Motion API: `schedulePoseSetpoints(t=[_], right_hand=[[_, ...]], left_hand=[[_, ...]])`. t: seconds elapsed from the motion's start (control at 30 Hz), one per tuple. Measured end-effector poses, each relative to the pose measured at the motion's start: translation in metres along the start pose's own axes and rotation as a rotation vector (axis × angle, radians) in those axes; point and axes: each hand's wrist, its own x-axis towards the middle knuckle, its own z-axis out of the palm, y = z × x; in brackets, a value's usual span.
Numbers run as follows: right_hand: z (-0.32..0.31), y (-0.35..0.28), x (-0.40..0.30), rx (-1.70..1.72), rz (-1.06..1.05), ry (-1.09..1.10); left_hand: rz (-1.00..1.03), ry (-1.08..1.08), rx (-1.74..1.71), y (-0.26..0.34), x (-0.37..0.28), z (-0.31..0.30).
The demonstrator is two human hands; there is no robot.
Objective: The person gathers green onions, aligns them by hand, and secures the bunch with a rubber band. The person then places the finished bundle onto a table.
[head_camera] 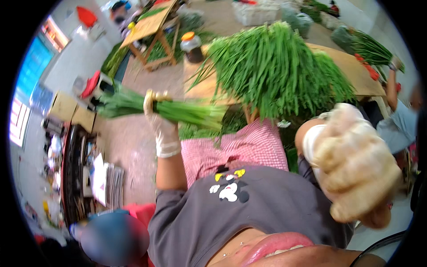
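My left hand (160, 116), in a pale thin glove, is closed around the middle of a bundle of long green leafy stalks (193, 115), held sideways left of the table. Close to the camera on the right, my right hand (360, 167) is raised in a similar glove with its fingers curled; it is blurred, and I cannot tell whether it holds anything. A large heap of the same green stalks (267, 66) lies on the wooden table in front of me, its leaves hanging over the near edge. A checked pink cloth (233, 143) covers my lap.
A jar with an orange lid (193, 48) stands on the table (347, 70) left of the heap. At the right, a co-worker's hand (396, 62) holds another bundle. A second wooden table (150, 21) is at the back left. Stacked papers (113, 185) and a person are at the left.
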Motion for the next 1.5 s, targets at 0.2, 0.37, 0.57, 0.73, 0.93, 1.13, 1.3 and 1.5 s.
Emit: schedulePoseSetpoints(t=[0.2, 0.37, 0.57, 0.73, 0.93, 1.13, 1.3, 1.5], right_hand=[[-0.001, 0.005, -0.006, 0.028, -0.127, -0.076], [0.009, 0.007, -0.013, -0.025, -0.163, 0.138], [0.016, 0.008, -0.016, 0.052, -0.247, 0.237], [0.024, 0.014, -0.004, 0.058, -0.106, -0.059], [0.093, 0.165, -0.078, -0.630, 0.325, -0.322], [0.141, 0.210, -0.159, -0.096, 0.691, -0.226], [0.145, 0.211, -0.172, -0.138, 0.638, -0.150], [0.142, 0.205, -0.172, -0.249, 0.558, -0.148]], left_hand=[[0.021, 0.048, -0.129, 0.008, 0.000, 0.025], [0.102, 0.103, -0.084, 0.011, 0.004, 0.017], [0.078, 0.046, -0.158, 0.008, 0.009, 0.022], [0.103, -0.024, -0.128, 0.017, 0.001, 0.019], [-0.022, -0.119, -0.086, -0.005, -0.016, 0.038], [0.021, -0.316, 0.176, -0.019, -0.031, 0.030], [-0.023, -0.437, 0.155, -0.020, -0.033, 0.027], [-0.023, -0.544, 0.034, -0.023, -0.031, 0.016]])
